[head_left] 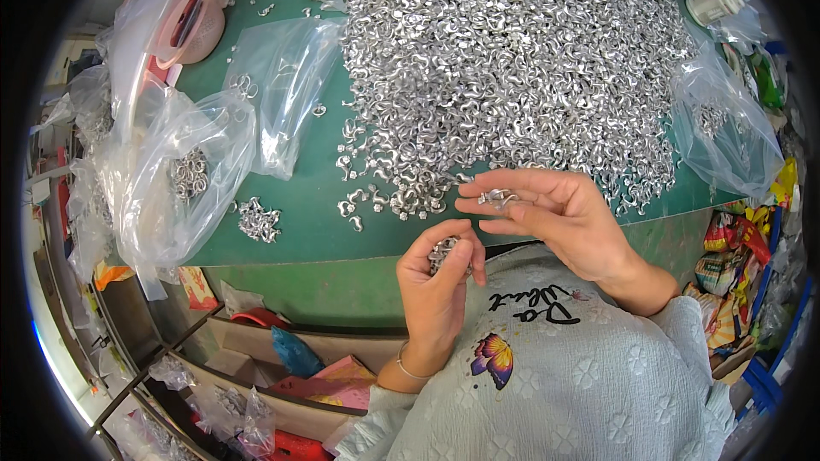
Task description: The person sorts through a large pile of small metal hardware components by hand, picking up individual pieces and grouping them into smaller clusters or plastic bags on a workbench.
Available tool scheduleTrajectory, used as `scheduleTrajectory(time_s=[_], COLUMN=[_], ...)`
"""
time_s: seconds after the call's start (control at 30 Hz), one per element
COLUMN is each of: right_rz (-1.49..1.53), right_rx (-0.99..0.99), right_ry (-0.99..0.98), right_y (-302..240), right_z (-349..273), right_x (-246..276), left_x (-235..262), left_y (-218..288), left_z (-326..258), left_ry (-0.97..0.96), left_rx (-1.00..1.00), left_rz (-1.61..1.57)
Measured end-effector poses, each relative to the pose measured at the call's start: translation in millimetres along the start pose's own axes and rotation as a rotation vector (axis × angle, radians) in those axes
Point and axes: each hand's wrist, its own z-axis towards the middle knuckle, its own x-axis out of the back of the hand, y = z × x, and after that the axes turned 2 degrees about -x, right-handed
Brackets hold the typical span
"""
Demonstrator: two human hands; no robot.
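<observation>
Black cursive lettering (538, 307) marks the pale shirt (589, 388) — print on the white bottle (716, 3) is illegible.

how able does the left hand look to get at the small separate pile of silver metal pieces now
Probably yes: mostly open green tabletop lies between the left hand and the small pile, though that hand already holds silver metal pieces.

The small heaped pieces (512, 60) are silvery metal, glossy and smooth on their curves; the desk (316, 218) is smooth, with a soft sheen; the bags (295, 90) are thin, clear, shiny plastic; the garment (581, 384) is matt, crinkled cloth; the pink basket (203, 37) is probably plastic, its finish hard to judge
</observation>
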Motion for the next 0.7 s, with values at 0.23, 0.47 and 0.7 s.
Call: scheduleTrajectory(time_s=[0.23,0.47,0.7], right_rz=[0.051,0.135,0.248], right_rx=[-0.021,-0.046,-0.079], right_ry=[-0.011,-0.039,-0.042], right_y=[0.7,0.4,0.4], right_z=[-1.7,-2.9,-1.9], right_x=[-2.9,-2.8,-2.7], left_x=[1.6,3.1,3.6], left_y=[-0.9,-0.9,-0.3], left_z=[-0.2,-1.0,-2.0], left_ry=[-0.002,0.004,0.007], left_rx=[-0.004,-0.003,-0.009], left_rz=[0.012,-0.014,-0.019])
